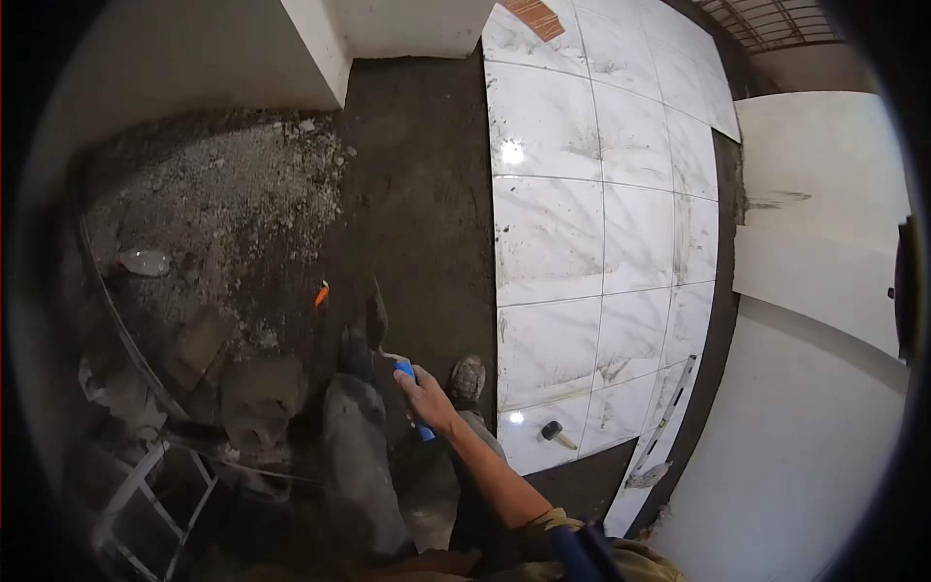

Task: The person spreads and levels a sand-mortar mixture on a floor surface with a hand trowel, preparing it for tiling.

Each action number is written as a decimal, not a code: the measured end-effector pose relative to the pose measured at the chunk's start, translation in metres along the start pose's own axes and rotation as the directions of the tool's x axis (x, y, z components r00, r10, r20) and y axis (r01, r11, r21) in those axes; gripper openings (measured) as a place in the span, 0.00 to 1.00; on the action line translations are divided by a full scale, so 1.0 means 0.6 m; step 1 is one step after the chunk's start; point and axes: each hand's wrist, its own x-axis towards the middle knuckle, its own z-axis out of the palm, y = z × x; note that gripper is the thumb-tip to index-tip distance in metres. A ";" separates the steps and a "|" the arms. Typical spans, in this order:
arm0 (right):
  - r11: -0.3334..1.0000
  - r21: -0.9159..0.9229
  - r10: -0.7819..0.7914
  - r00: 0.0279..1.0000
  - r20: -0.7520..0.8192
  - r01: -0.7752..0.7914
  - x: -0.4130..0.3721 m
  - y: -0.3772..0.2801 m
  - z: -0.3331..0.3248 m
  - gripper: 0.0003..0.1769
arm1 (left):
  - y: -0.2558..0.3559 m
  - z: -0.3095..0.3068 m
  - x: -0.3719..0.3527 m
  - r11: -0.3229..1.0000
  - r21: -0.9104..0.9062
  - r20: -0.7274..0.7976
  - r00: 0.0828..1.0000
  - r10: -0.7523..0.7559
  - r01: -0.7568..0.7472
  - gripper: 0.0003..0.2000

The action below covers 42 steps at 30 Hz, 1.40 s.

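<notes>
My right hand (421, 393) is closed around the blue handle of a trowel (376, 315). Its blade points away from me over the dark, smoothed mortar bed (417, 194), near my left leg. At the bottom edge, a dim shape that looks like my left hand (441, 561) lies in shadow, its fingers not distinguishable. To the right, white marbled floor tiles (548, 238) form a grid beside the bed. A mallet (553, 431) with a dark head and pale handle rests on the nearest tiles.
A spirit level (676, 393) lies along the right tile edge. Brown cardboard (535, 17) sits on the far tiles. Left are rubble (233, 194), a plastic bottle (145, 262), an orange object (322, 294), a bag (262, 398) and a metal frame (145, 485). Walls border both sides.
</notes>
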 end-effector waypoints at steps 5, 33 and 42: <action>0.945 -0.100 -0.320 0.945 -0.069 0.313 -0.044 -0.001 -0.046 0.08 | 0.057 0.101 0.028 0.991 -0.125 -0.101 0.993 -0.056 0.043 0.15; -0.194 -0.730 -0.490 0.579 0.651 0.655 0.459 -0.169 0.049 0.20 | -0.191 -0.168 0.405 0.881 -0.031 -0.901 0.396 0.180 -0.471 0.14; -0.475 -0.183 0.112 0.266 0.957 0.861 0.305 -0.218 0.517 0.23 | -0.278 -0.279 0.420 0.874 0.099 -0.959 0.188 0.211 -0.476 0.14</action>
